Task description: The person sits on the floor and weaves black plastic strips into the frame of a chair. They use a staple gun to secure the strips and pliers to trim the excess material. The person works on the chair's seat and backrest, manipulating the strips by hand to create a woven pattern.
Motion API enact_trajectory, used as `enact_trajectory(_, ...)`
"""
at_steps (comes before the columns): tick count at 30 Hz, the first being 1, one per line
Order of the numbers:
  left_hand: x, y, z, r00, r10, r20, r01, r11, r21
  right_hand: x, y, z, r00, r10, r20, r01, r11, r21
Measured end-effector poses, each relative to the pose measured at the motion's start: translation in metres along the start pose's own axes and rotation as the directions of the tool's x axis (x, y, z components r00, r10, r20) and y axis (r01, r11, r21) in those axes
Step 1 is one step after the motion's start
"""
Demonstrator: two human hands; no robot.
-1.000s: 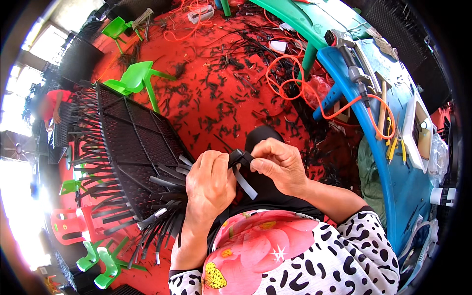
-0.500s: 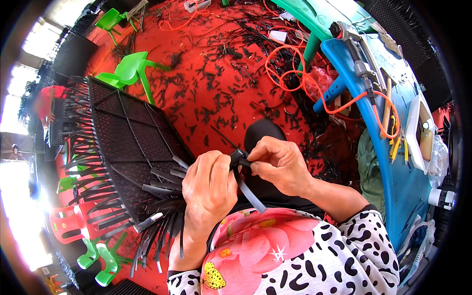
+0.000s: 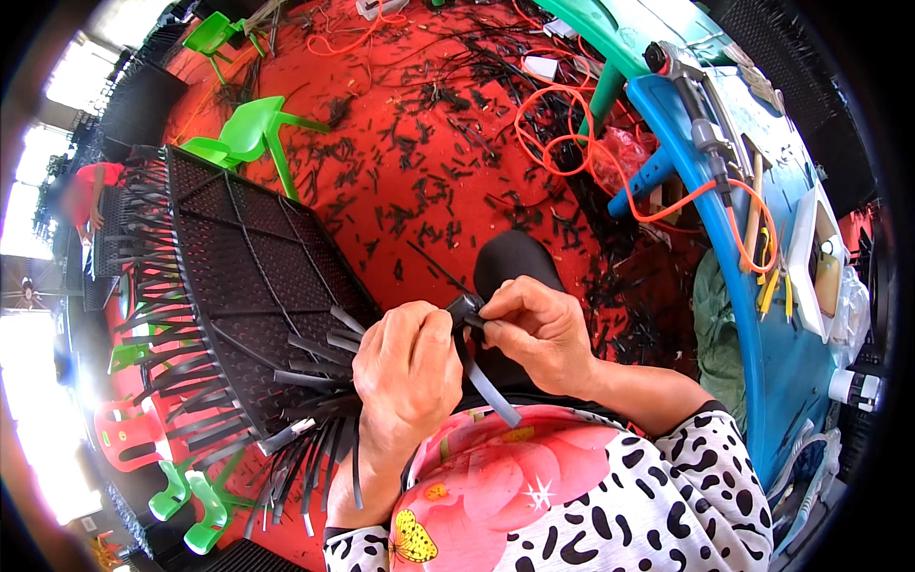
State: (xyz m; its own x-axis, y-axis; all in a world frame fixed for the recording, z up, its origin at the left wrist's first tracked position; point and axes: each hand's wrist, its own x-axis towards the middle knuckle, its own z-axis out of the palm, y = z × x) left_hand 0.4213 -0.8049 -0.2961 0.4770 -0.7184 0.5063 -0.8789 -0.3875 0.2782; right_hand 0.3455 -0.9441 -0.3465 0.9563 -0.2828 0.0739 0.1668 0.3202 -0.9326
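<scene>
A black woven panel (image 3: pixel 257 272) on a frame leans at my left, with many loose black strips (image 3: pixel 205 424) fringing its edge. At the panel's near corner, my left hand (image 3: pixel 410 367) is closed around a bundle of flat black strips. My right hand (image 3: pixel 536 334) pinches a short strip end (image 3: pixel 474 321) between thumb and forefinger, close against the left hand's fingers. From between the two hands a longer flat strip (image 3: pixel 491 383) hangs down toward my shirt. A dark folded piece (image 3: pixel 464 305) shows above the fingers; how the strips cross there is partly hidden.
On the right, a blue table (image 3: pixel 753 381) holds an air tool (image 3: pixel 705 133) with an orange hose, yellow-handled pliers (image 3: pixel 770 286) and a white tray (image 3: pixel 810 267). Green plastic chairs (image 3: pixel 253 129) and a red chair (image 3: pixel 133 434) stand leftward. Black scraps litter the red floor (image 3: pixel 400 191). Another person (image 3: pixel 91 205) is at far left.
My right hand has shifted slightly down and left, still pinching the strip end. The left hand's knuckles have turned a little. The panel has barely shifted.
</scene>
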Motion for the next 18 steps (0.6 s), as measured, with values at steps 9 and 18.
enact_trajectory(9,-0.001,-0.001,0.002,0.999,0.025,-0.034,-0.025,1.000,0.011,-0.005,0.014,0.004,0.992,-0.112,-0.059,0.115,0.993,0.041)
enact_trajectory(18,0.000,0.000,0.002,0.998,0.036,-0.046,-0.035,0.999,0.019,-0.004,0.015,0.013,0.985,-0.136,-0.104,0.143,0.988,0.059)
